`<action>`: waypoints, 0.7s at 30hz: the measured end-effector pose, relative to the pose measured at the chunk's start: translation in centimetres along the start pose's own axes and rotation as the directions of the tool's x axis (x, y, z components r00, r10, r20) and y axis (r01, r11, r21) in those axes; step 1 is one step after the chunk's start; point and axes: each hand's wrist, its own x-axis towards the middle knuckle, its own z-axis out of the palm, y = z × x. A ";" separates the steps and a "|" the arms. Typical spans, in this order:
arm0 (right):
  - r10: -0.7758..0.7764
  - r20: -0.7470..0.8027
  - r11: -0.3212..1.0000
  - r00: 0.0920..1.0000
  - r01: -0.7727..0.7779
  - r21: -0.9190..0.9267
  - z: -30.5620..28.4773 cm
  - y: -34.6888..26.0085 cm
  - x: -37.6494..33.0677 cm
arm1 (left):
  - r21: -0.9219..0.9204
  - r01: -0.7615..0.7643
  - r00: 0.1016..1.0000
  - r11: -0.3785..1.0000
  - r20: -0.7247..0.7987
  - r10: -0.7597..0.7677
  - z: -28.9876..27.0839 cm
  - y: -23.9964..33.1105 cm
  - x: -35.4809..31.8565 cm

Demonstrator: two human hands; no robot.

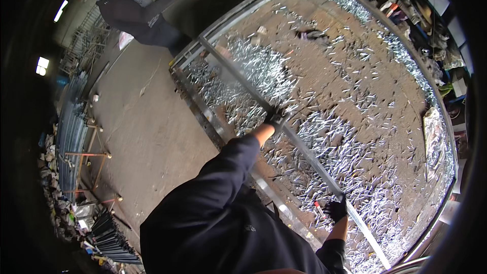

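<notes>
A long, straight metal bar [312, 157] lies diagonally across a wide brown work surface [329, 83]. My left hand [276, 118], in a black glove, is closed around the bar near its middle. Farther down, toward the near right end, my right hand [337, 209] grips the bar's side, also gloved in black; its fingers are partly hidden. Heaps of short, shiny metal pieces [264, 66] lie under and beside the bar, and more of these slim pieces [335, 144] spread between my two hands. A small red-tipped object [318, 206] rests just left of my right hand.
A metal rail [213, 124] edges the surface on my side. A person [137, 18] in dark clothes stands at the far left corner. Bundled metal tubes [73, 134] rest on a rack at the left. A crumpled plastic bag [432, 137] lies by the right edge, with clutter beyond.
</notes>
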 end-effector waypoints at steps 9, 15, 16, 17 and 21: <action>-0.733 -0.147 0.655 0.664 0.631 -0.415 3.7 -6.2 3.5 | -0.641 -0.086 0.867 0.762 -0.425 -0.260 18.1 -2.3 -13.4; -0.877 -0.360 0.364 0.319 0.930 -0.061 6.7 -11.3 5.5 | -0.687 0.089 0.910 0.721 -0.238 -0.340 21.5 -4.7 -24.2; -0.892 -0.365 0.322 0.268 0.942 -0.093 7.3 -11.9 5.8 | -0.650 0.162 0.919 0.743 -0.175 -0.353 21.7 -5.5 -25.5; -0.889 -0.382 0.309 0.254 0.947 -0.088 8.0 -12.6 6.2 | -0.608 0.139 0.905 0.781 -0.242 -0.349 22.0 -6.1 -26.8; -0.808 -0.482 0.366 0.338 0.930 0.039 10.6 -14.1 8.1 | -0.724 0.185 0.850 0.664 -0.222 -0.478 21.7 -9.3 -29.6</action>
